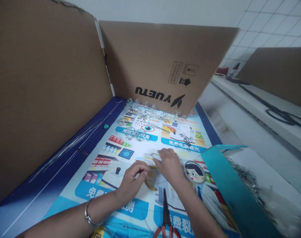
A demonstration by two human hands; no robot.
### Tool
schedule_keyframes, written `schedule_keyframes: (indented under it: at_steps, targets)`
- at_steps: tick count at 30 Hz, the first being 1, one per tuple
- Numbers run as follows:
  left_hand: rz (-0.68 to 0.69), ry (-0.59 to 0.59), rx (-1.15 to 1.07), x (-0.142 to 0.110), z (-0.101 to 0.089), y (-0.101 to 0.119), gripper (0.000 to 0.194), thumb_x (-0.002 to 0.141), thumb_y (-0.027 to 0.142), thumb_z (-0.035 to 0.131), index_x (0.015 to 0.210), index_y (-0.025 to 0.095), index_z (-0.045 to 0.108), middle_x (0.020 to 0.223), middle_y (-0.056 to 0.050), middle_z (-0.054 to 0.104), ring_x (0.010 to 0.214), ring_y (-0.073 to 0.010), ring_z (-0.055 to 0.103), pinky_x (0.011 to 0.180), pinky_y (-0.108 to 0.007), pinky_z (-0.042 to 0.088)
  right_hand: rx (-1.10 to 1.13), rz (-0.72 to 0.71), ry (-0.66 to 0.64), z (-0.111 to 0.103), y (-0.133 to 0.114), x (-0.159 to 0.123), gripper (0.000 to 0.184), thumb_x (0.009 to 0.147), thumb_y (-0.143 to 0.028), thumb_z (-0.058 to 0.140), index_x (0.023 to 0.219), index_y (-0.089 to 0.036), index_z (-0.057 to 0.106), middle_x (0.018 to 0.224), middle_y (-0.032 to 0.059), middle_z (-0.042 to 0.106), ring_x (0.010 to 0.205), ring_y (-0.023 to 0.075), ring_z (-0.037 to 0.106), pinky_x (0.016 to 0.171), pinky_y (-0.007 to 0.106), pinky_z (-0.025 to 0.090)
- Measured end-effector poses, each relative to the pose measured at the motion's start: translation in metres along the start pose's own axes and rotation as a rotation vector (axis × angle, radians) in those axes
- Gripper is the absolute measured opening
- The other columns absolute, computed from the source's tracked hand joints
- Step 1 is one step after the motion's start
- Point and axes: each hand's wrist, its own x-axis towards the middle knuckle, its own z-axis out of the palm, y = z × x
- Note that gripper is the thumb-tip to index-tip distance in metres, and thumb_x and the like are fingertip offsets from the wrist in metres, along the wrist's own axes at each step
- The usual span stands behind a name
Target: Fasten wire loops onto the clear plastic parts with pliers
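Note:
My left hand [131, 180], with a silver bangle [89, 214] on its wrist, is curled in a pinch over the printed mat [110, 158]. My right hand [169, 165] lies beside it, fingers bent down on a small clear bead piece [152, 156] on the mat. A yellow-handled tool [150, 183] lies under and between the two hands. What the left fingers pinch is too small to make out. Red-handled pliers [166, 216] lie on the mat just below my right forearm.
Cardboard walls [162, 62] stand at the left and the back. Clear crystal beads [137, 110] are heaped along the back of the mat, with small dark rings [186, 137] nearby. A teal box [239, 195] holding metal chain sits at the right. A white bench with black cable [279, 114] lies beyond.

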Motion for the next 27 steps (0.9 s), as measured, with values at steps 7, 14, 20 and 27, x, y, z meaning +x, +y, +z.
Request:
schedule_keyframes:
  at_steps: [7, 14, 20, 27]
  targets:
    - [0.029, -0.054, 0.037, -0.004, -0.001, 0.002, 0.014, 0.083, 0.013, 0.046, 0.072, 0.017, 0.054, 0.079, -0.003, 0.056, 0.079, -0.0150, 0.053, 0.073, -0.027, 0.042, 0.056, -0.019, -0.015, 0.009, -0.007, -0.003, 0.028, 0.081, -0.036, 0.054, 0.103, -0.018, 0.058, 0.107, 0.0084, 0.057, 0.101, 0.0243, 0.044, 0.084, 0.035, 0.034]
    - [0.051, -0.080, 0.070, -0.006, -0.002, 0.003, 0.013, 0.083, 0.016, 0.046, 0.074, 0.018, 0.054, 0.080, -0.005, 0.058, 0.079, -0.0161, 0.055, 0.073, -0.027, 0.043, 0.114, 0.017, 0.006, 0.011, -0.006, -0.002, 0.023, 0.079, -0.032, 0.057, 0.097, -0.019, 0.061, 0.099, 0.0076, 0.059, 0.095, 0.0243, 0.047, 0.082, 0.034, 0.036]
    - [0.065, -0.109, 0.063, -0.009, 0.000, 0.005, 0.012, 0.082, 0.014, 0.047, 0.075, 0.018, 0.056, 0.079, -0.005, 0.059, 0.078, -0.0160, 0.056, 0.072, -0.027, 0.044, 0.117, 0.048, 0.009, 0.011, -0.009, 0.000, 0.017, 0.081, -0.028, 0.053, 0.091, -0.018, 0.063, 0.091, 0.0083, 0.059, 0.091, 0.0235, 0.048, 0.083, 0.033, 0.036]
    - [0.063, -0.086, 0.080, -0.014, 0.003, 0.004, 0.011, 0.079, 0.012, 0.048, 0.074, 0.017, 0.056, 0.077, -0.004, 0.058, 0.074, -0.0150, 0.056, 0.069, -0.025, 0.044, 0.086, 0.026, 0.034, 0.013, -0.008, 0.002, 0.013, 0.083, -0.027, 0.052, 0.086, -0.018, 0.062, 0.086, 0.0071, 0.058, 0.088, 0.0222, 0.048, 0.080, 0.032, 0.036]
